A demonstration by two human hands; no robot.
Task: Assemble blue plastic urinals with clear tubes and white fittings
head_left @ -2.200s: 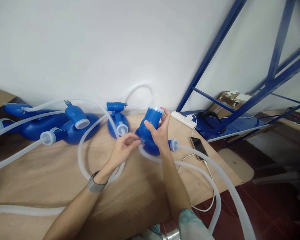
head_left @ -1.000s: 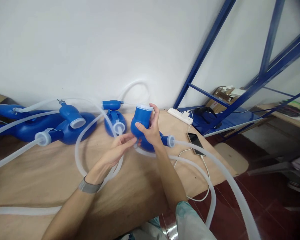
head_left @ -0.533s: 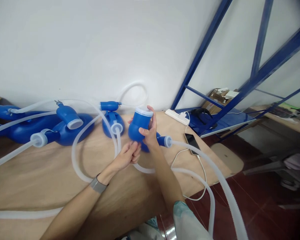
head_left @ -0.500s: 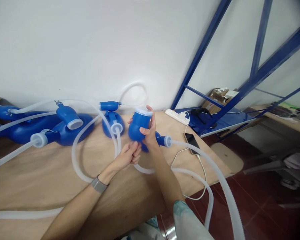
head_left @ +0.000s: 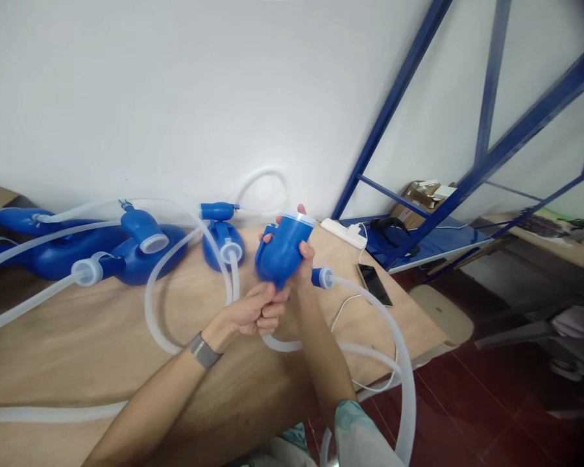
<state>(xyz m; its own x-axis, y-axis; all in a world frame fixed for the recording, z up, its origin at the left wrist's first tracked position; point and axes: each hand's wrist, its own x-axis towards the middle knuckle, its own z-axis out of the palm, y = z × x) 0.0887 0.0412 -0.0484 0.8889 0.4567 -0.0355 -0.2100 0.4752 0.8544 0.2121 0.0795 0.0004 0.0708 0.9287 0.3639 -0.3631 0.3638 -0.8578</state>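
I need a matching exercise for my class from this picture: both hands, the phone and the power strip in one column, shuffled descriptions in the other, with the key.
Column one
1. Left hand
2. Right hand
3. Phone
4. Power strip

Column two
A. White, with a plug in it
B. Wrapped around the wide body of the held blue container
C. Dark-screened, lying on the table
D. At the narrow lower end of the held blue container

Right pairs: 1-D, 2-B, 3-C, 4-A
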